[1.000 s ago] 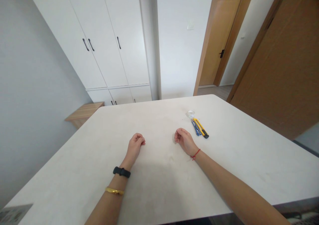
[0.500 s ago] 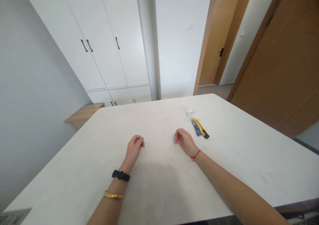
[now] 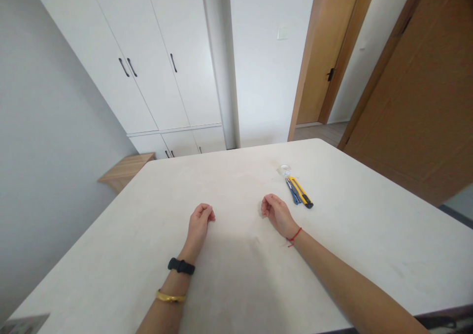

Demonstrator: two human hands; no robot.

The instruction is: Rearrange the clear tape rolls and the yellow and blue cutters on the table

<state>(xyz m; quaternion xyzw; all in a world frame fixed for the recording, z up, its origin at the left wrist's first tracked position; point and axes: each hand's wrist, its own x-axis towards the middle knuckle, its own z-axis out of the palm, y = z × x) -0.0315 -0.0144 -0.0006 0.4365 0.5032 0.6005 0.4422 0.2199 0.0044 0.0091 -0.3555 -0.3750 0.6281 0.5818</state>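
Note:
My left hand [image 3: 200,219] rests on the white table [image 3: 229,284], its fingers curled closed with nothing visible in them. To the right, my right hand [image 3: 276,213] also lies on the table with curled fingers, and nothing shows in it. Just beyond and right of my right hand, a blue cutter [image 3: 294,192] lies beside a yellow cutter [image 3: 301,193] with a black end. Behind the cutters sits a clear roll of tape [image 3: 285,170]. Neither hand touches these things.
A wooden ledge [image 3: 127,171] stands past the table's left back edge. White cabinets [image 3: 166,92] with black handles are behind the table. At the right are a wooden door [image 3: 327,53] and a brown wooden panel [image 3: 417,97]. A grey patterned item [image 3: 27,324] lies at the lower left corner.
The view has shifted very slightly, so the hands and cutters appear a little lower. Both hands keep the same closed pose, and the objects have not moved on the table.

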